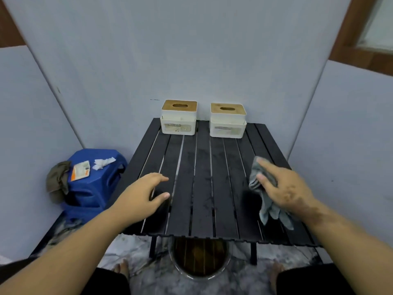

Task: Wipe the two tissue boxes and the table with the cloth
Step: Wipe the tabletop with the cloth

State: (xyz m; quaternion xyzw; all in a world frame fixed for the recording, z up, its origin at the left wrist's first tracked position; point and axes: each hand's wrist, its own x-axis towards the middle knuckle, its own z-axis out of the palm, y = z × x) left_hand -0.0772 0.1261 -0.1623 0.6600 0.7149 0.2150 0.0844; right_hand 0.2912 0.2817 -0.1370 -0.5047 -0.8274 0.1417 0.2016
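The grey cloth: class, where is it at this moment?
In the head view, the grey cloth lies on the near right part of the black slatted table, held under the right hand, well in front of the two tissue boxes.

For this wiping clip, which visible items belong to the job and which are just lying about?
Job items:
- grey cloth, held in the right hand
- left tissue box
- right tissue box
- black slatted table

Lying about:
- blue stool left of the table
- olive rag draped over the stool
- orange-and-white packet
- crumpled tissue

Dim, soft, wide-angle edge distortion
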